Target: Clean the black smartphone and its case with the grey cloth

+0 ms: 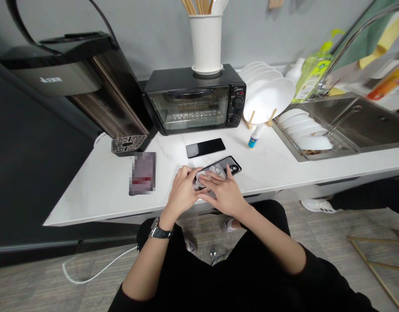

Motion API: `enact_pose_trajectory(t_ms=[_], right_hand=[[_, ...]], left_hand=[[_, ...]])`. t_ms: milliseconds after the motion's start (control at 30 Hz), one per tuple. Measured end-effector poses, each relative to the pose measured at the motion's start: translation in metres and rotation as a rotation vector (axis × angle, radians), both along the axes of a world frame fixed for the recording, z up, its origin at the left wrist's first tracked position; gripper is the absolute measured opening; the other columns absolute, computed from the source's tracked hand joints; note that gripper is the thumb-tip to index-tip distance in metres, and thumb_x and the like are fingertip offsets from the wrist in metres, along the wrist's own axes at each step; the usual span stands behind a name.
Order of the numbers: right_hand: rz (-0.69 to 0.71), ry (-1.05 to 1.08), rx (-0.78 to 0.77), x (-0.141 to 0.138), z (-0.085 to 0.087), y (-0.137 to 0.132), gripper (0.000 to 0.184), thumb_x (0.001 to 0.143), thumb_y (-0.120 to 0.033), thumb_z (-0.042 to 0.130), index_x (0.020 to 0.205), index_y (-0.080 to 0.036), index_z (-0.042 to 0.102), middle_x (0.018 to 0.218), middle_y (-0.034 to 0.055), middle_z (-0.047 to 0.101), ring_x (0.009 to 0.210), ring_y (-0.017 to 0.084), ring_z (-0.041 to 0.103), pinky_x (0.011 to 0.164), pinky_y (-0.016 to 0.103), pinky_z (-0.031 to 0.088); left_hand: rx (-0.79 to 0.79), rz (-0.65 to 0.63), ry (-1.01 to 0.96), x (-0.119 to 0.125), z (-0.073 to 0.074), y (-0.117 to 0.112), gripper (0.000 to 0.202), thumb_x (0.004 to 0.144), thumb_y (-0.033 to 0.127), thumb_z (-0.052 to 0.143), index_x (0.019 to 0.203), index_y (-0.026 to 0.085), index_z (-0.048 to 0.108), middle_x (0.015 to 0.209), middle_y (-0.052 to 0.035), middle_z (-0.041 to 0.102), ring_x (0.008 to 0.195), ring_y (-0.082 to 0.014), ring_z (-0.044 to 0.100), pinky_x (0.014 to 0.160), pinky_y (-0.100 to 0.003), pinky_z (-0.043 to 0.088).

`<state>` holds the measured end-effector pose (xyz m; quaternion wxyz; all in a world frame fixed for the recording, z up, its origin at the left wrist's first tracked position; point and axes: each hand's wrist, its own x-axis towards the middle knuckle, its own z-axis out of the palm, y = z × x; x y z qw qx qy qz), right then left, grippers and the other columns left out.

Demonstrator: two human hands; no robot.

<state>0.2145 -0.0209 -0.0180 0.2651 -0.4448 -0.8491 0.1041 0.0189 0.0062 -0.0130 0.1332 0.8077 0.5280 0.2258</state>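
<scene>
A black-rimmed phone lies on the counter close to the front edge, its camera area facing up at the right end. Whether it is a bare phone or one in a case, I cannot tell. My left hand is closed around its left end. A crumpled pale wiping cloth covers much of its back. My right hand presses the cloth down, fingers bent over it and thumb near the left hand. Behind them rests a second phone, dark screen upward. A small spray bottle with a blue label stands to the right.
A blurred-out flat item lies left on the white counter. Along the back stand a water dispenser, toaster oven, utensil holder and racked plates. Right are a sink with bowls and a soap bottle.
</scene>
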Motion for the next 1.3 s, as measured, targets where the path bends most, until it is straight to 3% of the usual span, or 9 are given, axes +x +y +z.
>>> enact_pose_trajectory(t_ms=[133,233,400,533,700,833,967,1067,1300], right_hand=[[-0.167,-0.064,0.063,0.042,-0.002,0.023,0.049,0.108,-0.055,0.050,0.144,-0.025,0.064,0.149,0.0095,0.068,0.145,0.032,0.059,0.129,0.078,0.007],[-0.285,-0.074,0.095,0.054,-0.004,0.014,0.056,0.107,-0.057,0.051,0.147,-0.020,0.061,0.152,0.0147,0.064,0.144,0.036,0.059,0.128,0.080,0.006],[-0.080,-0.002,0.037,0.006,-0.008,-0.017,0.070,0.101,-0.069,0.055,0.148,-0.018,0.060,0.154,0.0143,0.063,0.149,0.033,0.054,0.133,0.069,0.010],[0.000,0.032,0.014,-0.010,-0.006,-0.004,0.065,0.102,-0.069,0.053,0.145,-0.021,0.063,0.149,0.0098,0.068,0.146,0.029,0.058,0.134,0.069,0.010],[-0.186,-0.046,0.096,0.036,-0.007,0.017,0.053,0.108,-0.057,0.049,0.144,-0.021,0.064,0.148,0.0111,0.068,0.144,0.032,0.059,0.130,0.073,0.012],[-0.354,-0.016,0.134,0.046,-0.011,0.000,0.055,0.107,-0.057,0.052,0.143,-0.018,0.064,0.147,0.0150,0.068,0.139,0.035,0.064,0.130,0.075,0.007],[-0.105,0.046,0.062,0.006,-0.008,-0.018,0.059,0.104,-0.063,0.054,0.139,-0.018,0.067,0.146,0.0120,0.070,0.141,0.031,0.062,0.134,0.067,0.007],[-0.011,0.063,0.013,-0.010,-0.004,-0.008,0.054,0.104,-0.063,0.054,0.137,-0.022,0.068,0.144,0.0083,0.071,0.141,0.029,0.063,0.134,0.069,0.006],[-0.283,-0.062,0.102,0.053,-0.006,0.021,0.046,0.110,-0.052,0.048,0.140,-0.022,0.066,0.145,0.0132,0.070,0.138,0.034,0.065,0.128,0.079,0.010]], left_hand=[[0.021,0.043,-0.001,0.005,0.002,-0.002,0.069,0.085,0.053,0.083,0.144,0.023,0.063,0.113,-0.0086,0.056,0.114,-0.0312,0.057,0.105,-0.048,0.051],[0.014,0.047,0.016,0.008,0.004,-0.003,0.072,0.084,0.054,0.084,0.145,0.023,0.063,0.115,-0.0084,0.057,0.116,-0.0313,0.057,0.107,-0.048,0.050],[0.022,0.012,0.021,0.004,0.001,-0.002,0.066,0.086,0.039,0.082,0.146,0.021,0.062,0.118,-0.0095,0.056,0.116,-0.0310,0.057,0.108,-0.049,0.049],[0.027,-0.015,0.018,-0.001,-0.001,-0.001,0.064,0.087,0.036,0.081,0.145,0.018,0.061,0.116,-0.0102,0.055,0.112,-0.0302,0.057,0.104,-0.047,0.052],[0.060,0.030,0.023,0.003,0.001,-0.004,0.067,0.087,0.052,0.081,0.144,0.021,0.063,0.114,-0.0096,0.057,0.114,-0.0314,0.057,0.104,-0.048,0.052],[0.048,0.030,0.041,0.007,0.002,-0.005,0.072,0.084,0.054,0.084,0.145,0.023,0.062,0.117,-0.0089,0.057,0.116,-0.0313,0.057,0.108,-0.049,0.050],[0.036,0.012,0.027,0.004,-0.001,-0.003,0.067,0.085,0.040,0.084,0.145,0.021,0.061,0.118,-0.0094,0.056,0.115,-0.0311,0.057,0.106,-0.050,0.050],[0.041,0.002,0.020,0.001,-0.002,-0.002,0.063,0.087,0.034,0.081,0.145,0.020,0.061,0.116,-0.0096,0.055,0.112,-0.0302,0.057,0.104,-0.048,0.052],[0.066,0.050,0.030,0.006,0.002,-0.006,0.072,0.084,0.055,0.084,0.143,0.020,0.063,0.115,-0.0094,0.057,0.115,-0.0315,0.057,0.106,-0.049,0.051]])
